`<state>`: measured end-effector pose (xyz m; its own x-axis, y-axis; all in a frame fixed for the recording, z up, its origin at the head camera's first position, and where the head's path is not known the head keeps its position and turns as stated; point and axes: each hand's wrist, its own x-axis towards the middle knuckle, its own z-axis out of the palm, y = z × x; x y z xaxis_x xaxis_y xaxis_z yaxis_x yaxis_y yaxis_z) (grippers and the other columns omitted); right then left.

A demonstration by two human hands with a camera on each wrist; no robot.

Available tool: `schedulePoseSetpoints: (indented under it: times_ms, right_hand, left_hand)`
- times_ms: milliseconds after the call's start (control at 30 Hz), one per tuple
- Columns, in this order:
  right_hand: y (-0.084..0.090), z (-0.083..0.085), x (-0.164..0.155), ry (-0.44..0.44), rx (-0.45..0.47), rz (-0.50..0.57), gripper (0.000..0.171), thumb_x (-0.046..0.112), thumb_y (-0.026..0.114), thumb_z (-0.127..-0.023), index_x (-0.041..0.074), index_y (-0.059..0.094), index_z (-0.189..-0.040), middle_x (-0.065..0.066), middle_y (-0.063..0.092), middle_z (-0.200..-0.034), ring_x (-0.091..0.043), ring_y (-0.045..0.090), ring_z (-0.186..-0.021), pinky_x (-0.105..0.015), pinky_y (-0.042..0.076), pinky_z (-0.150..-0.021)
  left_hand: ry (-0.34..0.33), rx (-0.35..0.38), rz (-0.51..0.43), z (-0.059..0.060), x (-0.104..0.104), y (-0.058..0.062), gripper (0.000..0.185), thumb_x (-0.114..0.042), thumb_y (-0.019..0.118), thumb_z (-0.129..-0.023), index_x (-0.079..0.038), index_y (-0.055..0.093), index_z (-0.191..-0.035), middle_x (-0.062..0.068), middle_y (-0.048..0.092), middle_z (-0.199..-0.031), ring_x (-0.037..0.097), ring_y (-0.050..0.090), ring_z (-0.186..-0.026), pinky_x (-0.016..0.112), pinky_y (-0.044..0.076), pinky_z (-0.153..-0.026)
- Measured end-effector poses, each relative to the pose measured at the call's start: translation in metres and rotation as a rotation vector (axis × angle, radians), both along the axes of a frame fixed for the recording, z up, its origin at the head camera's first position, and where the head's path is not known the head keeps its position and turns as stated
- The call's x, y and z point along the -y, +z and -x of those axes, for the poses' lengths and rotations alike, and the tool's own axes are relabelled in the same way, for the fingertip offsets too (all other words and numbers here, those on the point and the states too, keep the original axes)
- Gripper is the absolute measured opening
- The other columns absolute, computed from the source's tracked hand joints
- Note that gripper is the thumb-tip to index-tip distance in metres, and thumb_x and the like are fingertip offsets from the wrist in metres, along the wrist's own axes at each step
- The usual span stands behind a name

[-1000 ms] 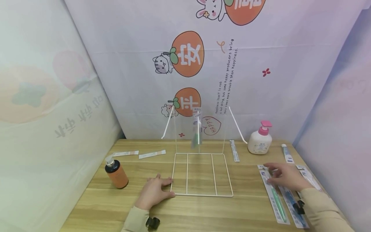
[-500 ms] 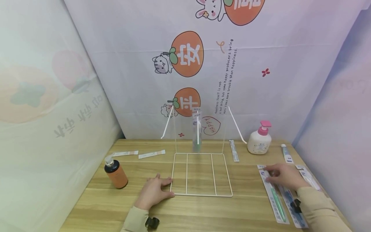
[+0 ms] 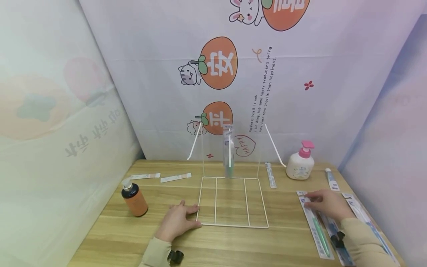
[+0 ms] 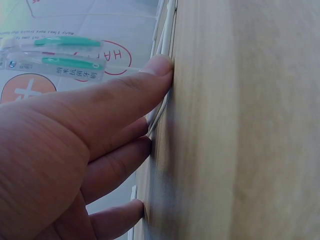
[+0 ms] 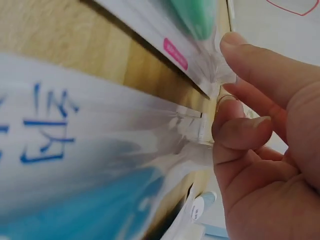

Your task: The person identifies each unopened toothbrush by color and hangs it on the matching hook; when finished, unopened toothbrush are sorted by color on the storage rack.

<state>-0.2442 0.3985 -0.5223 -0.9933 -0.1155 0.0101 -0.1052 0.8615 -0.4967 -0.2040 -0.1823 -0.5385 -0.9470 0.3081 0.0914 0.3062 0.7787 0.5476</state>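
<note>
My left hand [image 3: 178,222] rests at the front left corner of a white wire rack's base [image 3: 232,225]. In the left wrist view, the thumb and fingertips touch the wire and the wooden tabletop, fingers mostly extended. A packaged toothbrush [image 3: 228,148] with a green handle hangs on the rack's middle hook. Over on the right, my right hand [image 3: 328,204] pinches the far end of a packaged green toothbrush [image 3: 318,231] lying on the table. A packaged blue toothbrush [image 5: 100,200] lies beside it, partly under the hand. Another packaged toothbrush [image 3: 370,222] is farther right, partly behind the sleeve.
An orange pump bottle [image 3: 136,202] stands at left. Behind are two slim white packets [image 3: 175,178] [image 3: 145,176]. A narrow packet [image 3: 270,175], a white bottle with pink pump [image 3: 300,165] and a toothpaste tube [image 3: 331,180] sit at back right. Fabric walls enclose the table.
The right thumb and index finger have drawn closer together on the green toothbrush's package. The hanging toothbrush has swung slightly. My left hand has stayed put.
</note>
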Motion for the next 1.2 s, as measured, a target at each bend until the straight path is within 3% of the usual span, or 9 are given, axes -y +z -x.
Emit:
schedulePoseSetpoints:
  times_ms: [400, 600, 700, 800, 867, 967, 1100, 1200]
  right_hand:
    - [0.006, -0.008, 0.01, 0.012, -0.055, 0.128, 0.057, 0.048, 0.084, -0.094, 0.011, 0.075, -0.137, -0.024, 0.071, -0.135, -0.038, 0.076, -0.105, -0.05, 0.065, -0.081]
    - [0.015, -0.012, 0.019, -0.004, -0.097, 0.137, 0.055, 0.046, 0.082, -0.097, 0.008, 0.075, -0.135, -0.024, 0.074, -0.13, -0.04, 0.076, -0.103, -0.057, 0.063, -0.084]
    - [0.02, -0.014, 0.024, -0.014, -0.112, 0.129, 0.056, 0.048, 0.08, -0.097, 0.009, 0.074, -0.137, -0.025, 0.071, -0.134, -0.042, 0.076, -0.104, -0.059, 0.062, -0.081]
    - [0.025, -0.015, 0.034, -0.008, -0.179, 0.157, 0.053, 0.044, 0.082, -0.097, 0.01, 0.075, -0.136, -0.025, 0.07, -0.137, -0.04, 0.077, -0.101, -0.049, 0.065, -0.076]
    - [0.029, -0.015, 0.047, 0.014, -0.253, 0.204, 0.047, 0.034, 0.086, -0.095, 0.009, 0.077, -0.133, -0.025, 0.072, -0.132, -0.035, 0.079, -0.093, -0.038, 0.065, -0.07]
    - [0.038, -0.016, 0.072, 0.053, -0.353, 0.261, 0.041, 0.022, 0.09, -0.091, 0.009, 0.079, -0.129, -0.019, 0.079, -0.112, -0.02, 0.076, -0.077, -0.027, 0.059, -0.06]
    - [0.055, -0.02, 0.106, 0.094, -0.424, 0.277, 0.041, 0.02, 0.091, -0.089, 0.014, 0.08, -0.128, 0.001, 0.078, -0.085, -0.005, 0.066, -0.064, -0.024, 0.051, -0.052]
    - [0.065, -0.023, 0.129, 0.152, -0.502, 0.298, 0.042, 0.015, 0.093, -0.086, 0.014, 0.08, -0.127, 0.006, 0.076, -0.079, -0.004, 0.065, -0.062, -0.023, 0.053, -0.053]
  left_hand:
    - [-0.001, -0.013, 0.01, 0.0, 0.0, 0.0, 0.06, -0.046, 0.095, -0.081, -0.018, 0.08, -0.132, 0.0, 0.074, -0.135, 0.056, 0.051, -0.142, 0.086, 0.026, -0.112]
    - [0.0, -0.012, 0.011, 0.001, 0.0, -0.002, 0.06, -0.046, 0.094, -0.081, -0.018, 0.08, -0.132, 0.001, 0.074, -0.135, 0.055, 0.051, -0.142, 0.085, 0.026, -0.113]
    - [-0.002, -0.013, 0.013, 0.0, 0.0, -0.002, 0.06, -0.047, 0.094, -0.081, -0.019, 0.08, -0.132, 0.002, 0.075, -0.134, 0.055, 0.051, -0.142, 0.085, 0.026, -0.113]
    - [-0.003, -0.011, 0.013, 0.0, 0.0, -0.003, 0.061, -0.048, 0.094, -0.08, -0.019, 0.08, -0.132, 0.002, 0.075, -0.134, 0.055, 0.051, -0.142, 0.085, 0.027, -0.113]
    - [-0.001, -0.011, 0.014, 0.001, 0.0, -0.003, 0.061, -0.048, 0.094, -0.08, -0.019, 0.08, -0.132, 0.002, 0.075, -0.134, 0.055, 0.051, -0.142, 0.085, 0.027, -0.113]
    - [-0.001, -0.013, 0.01, 0.001, 0.0, -0.004, 0.061, -0.047, 0.095, -0.08, -0.018, 0.08, -0.132, 0.002, 0.075, -0.134, 0.055, 0.051, -0.142, 0.085, 0.026, -0.113]
    - [-0.001, -0.015, 0.007, 0.001, 0.0, -0.004, 0.061, -0.046, 0.095, -0.08, -0.018, 0.08, -0.132, 0.002, 0.075, -0.134, 0.056, 0.051, -0.142, 0.085, 0.026, -0.113]
    - [-0.002, -0.016, 0.007, 0.001, 0.0, -0.005, 0.061, -0.046, 0.095, -0.08, -0.018, 0.08, -0.132, 0.001, 0.075, -0.134, 0.056, 0.051, -0.142, 0.086, 0.026, -0.113]
